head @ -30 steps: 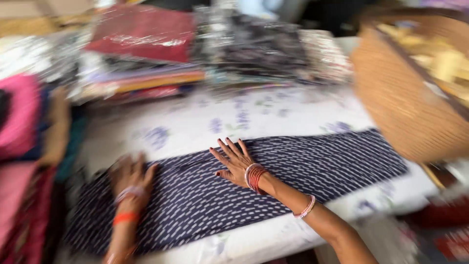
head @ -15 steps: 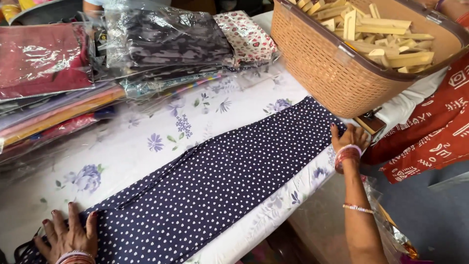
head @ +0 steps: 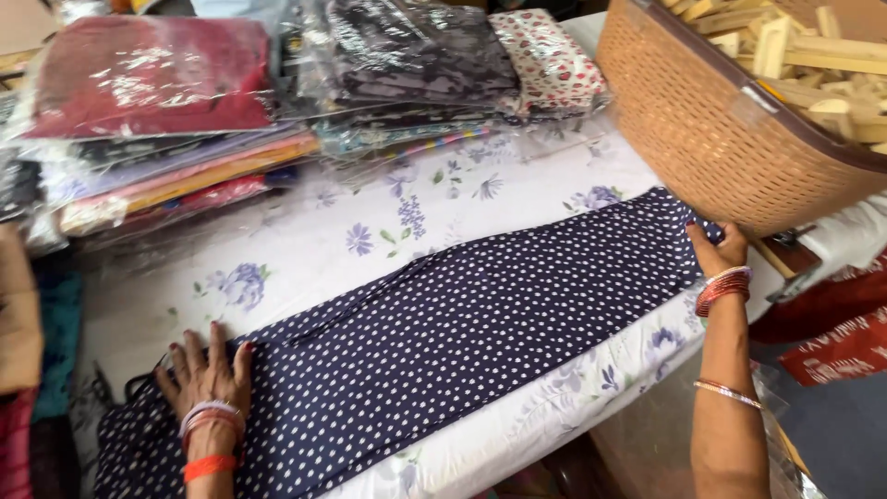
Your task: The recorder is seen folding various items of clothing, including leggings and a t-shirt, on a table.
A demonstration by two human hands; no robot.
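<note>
We've got a long strip of navy polka-dot fabric [head: 443,342] laid diagonally across the table, w/ a white floral sheet [head: 305,249] underneath it. It runs from the lower left corner up to the right, ending just beside the woven plastic basket [head: 730,139].

Our left hand [head: 208,374] is flat on the near-left end of the fabric, palm down, fingers [head: 194,356] spread wide and pressing the cloth to the table. Not gripping anything, just pinning it. Couple of bangles + an orange band on that wrist.

Our right hand [head: 716,249] is way over at the far right end, well apart from the left one. Fingers there are curled in narrow, pinching the end edge of the fabric right by the basket's base. Can't tell exactly how much cloth is betw. the fingertips bc the hand is turned away from the camera. Red bangles stacked on that wrist, one thin one further up the arm.

Other stuff: stacks of folded garments in clear plastic bags [head: 277,102] along the back of the table, red on the left, dark prints in the middle, a white/red print one on the right. Basket is full of pale wooden pieces [head: 813,55]. Red printed bags [head: 836,342] sit lower right, below table level.
</note>
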